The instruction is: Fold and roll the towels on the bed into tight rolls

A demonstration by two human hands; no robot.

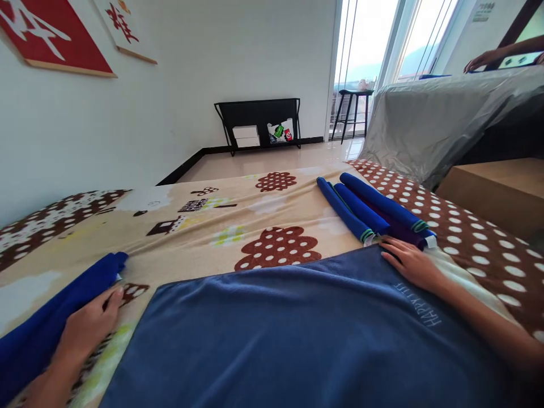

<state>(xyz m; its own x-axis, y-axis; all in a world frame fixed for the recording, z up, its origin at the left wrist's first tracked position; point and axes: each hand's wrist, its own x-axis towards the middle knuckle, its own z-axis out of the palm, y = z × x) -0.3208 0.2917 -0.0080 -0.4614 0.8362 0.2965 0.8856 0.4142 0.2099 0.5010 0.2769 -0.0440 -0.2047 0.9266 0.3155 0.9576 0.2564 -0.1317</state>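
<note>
A dark blue towel (297, 334) lies spread flat in front of me on a patterned blanket (255, 221). My right hand (410, 262) rests flat on the towel's far right corner, fingers stretched out. My left hand (89, 326) lies on the blanket just left of the towel, fingers curled against a bright blue cloth (55, 314) bunched at the left edge. Three rolled blue towels (369, 209) lie side by side just beyond my right hand.
A black wire rack (261, 122) with white boxes stands at the far wall. A black stool (355, 110) is by the window. A grey-covered table (429, 119) is at right, with another person's hand (484, 59) on it. A wooden block (497, 187) sits beside the bed.
</note>
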